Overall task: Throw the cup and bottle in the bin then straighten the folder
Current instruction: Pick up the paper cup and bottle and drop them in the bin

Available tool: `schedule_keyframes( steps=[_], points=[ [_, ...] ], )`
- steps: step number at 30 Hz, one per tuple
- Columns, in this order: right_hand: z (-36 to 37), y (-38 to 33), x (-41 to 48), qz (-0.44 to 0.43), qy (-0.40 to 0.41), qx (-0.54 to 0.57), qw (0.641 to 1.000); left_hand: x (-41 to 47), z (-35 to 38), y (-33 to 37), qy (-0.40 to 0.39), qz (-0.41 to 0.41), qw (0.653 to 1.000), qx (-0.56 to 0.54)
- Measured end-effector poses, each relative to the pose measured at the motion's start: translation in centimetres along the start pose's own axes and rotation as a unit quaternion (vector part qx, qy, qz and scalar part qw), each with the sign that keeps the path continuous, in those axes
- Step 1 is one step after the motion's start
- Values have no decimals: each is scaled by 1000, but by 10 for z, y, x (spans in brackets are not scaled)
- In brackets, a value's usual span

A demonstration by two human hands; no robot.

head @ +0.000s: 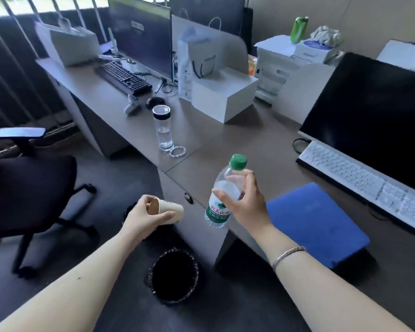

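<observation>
Fingers (247,180) of my right hand (246,204) clamped on bottle (222,200); left hand (141,215) wraps cup (169,209) — both held above floor bin (174,274). Folder (314,221) skewed at counter (261,142) edge.

Bottle (222,200) clear, green cap, green-and-white label; cup (169,210) beige outside, brown inside; folder (316,221) solid blue; bin (173,275) black, speckled rim; surface (237,144) grey-brown; keyboard (367,185) white

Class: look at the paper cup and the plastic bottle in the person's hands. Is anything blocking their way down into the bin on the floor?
Nothing visible. The cup in the left hand and the bottle in the right hand are above the open bin, with only air between.
</observation>
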State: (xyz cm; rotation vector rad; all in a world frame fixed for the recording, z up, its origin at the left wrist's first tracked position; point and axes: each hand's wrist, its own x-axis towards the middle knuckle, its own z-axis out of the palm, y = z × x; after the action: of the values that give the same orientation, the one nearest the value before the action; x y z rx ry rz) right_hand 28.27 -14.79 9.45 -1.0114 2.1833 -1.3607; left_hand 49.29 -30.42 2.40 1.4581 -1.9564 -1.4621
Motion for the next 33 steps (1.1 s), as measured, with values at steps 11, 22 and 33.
schedule_keyframes(
  steps=[11, 22, 33],
  points=[
    [214, 127, -24, 4, -143, -57, 988, 32, 49, -230, 60, -68, 993, 74],
    [363, 459, -35, 53, -175, -142, 973, 134, 259, -501, 100, -27, 979, 175],
    [411, 520, -23, 46, -224, -142, 963, 183, 276, -577, -1, 103, 926, 364]
  ],
)
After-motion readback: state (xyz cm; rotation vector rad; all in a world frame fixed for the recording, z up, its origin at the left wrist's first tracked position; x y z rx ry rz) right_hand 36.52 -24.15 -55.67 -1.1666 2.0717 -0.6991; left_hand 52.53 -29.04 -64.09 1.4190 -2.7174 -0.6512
